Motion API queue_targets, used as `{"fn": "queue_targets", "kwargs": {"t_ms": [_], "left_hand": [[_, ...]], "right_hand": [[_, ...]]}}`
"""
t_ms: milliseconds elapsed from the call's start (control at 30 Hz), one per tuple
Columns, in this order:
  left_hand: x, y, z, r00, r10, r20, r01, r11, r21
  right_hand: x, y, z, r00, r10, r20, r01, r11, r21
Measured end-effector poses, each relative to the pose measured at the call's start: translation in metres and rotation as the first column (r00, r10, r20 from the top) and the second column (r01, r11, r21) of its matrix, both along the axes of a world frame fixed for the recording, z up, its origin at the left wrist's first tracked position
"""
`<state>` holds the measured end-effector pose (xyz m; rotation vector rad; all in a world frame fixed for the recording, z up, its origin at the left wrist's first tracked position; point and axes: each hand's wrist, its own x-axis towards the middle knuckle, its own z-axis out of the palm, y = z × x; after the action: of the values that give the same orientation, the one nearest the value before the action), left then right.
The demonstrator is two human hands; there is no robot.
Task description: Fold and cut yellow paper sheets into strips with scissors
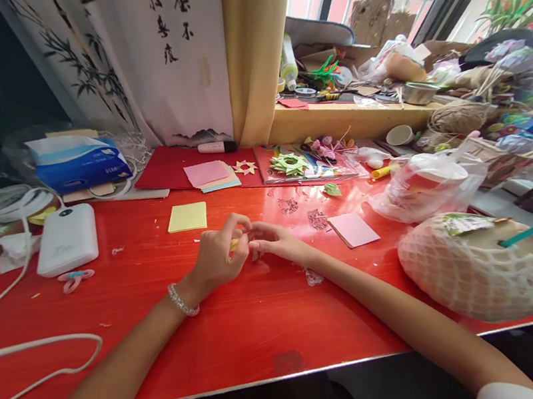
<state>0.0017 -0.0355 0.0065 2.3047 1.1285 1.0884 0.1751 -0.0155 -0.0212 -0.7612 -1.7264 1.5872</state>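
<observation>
My left hand [221, 255], a beaded bracelet [183, 300] on its wrist, is closed over the middle of the red table [169, 350]. Between its thumb and index finger shows a small piece of yellow folded paper [234, 244], mostly hidden by the fingers. My right hand [277, 242] meets it from the right, its fingertips pinched together against the paper's far end. Just beyond my left hand lies a stack of yellow paper squares [187, 217]. A pink paper stack [353, 229] lies to the right of my right hand.
A power bank [66, 239], its white cable [41, 343] and a tissue pack [81, 163] are at left. Behind the hands lie paper stars [290, 165], more paper squares [206, 174] and a marker [216, 147]. A net-wrapped coconut [479, 267] with a straw and a bagged bowl [433, 180] stand right.
</observation>
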Motion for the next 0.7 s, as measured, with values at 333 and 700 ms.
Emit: {"fn": "queue_targets", "kwargs": {"t_ms": [333,700], "left_hand": [[0.002,0.007,-0.007,0.973,0.119,-0.199,-0.01,0.881,0.474],[0.012,0.001,-0.015,0.972,-0.228,-0.059,0.236,0.935,0.264]], "right_hand": [[0.002,0.001,0.003,0.995,0.062,-0.078,-0.068,0.994,-0.081],[-0.011,-0.015,0.008,0.916,0.071,-0.394,-0.212,0.92,-0.328]]}}
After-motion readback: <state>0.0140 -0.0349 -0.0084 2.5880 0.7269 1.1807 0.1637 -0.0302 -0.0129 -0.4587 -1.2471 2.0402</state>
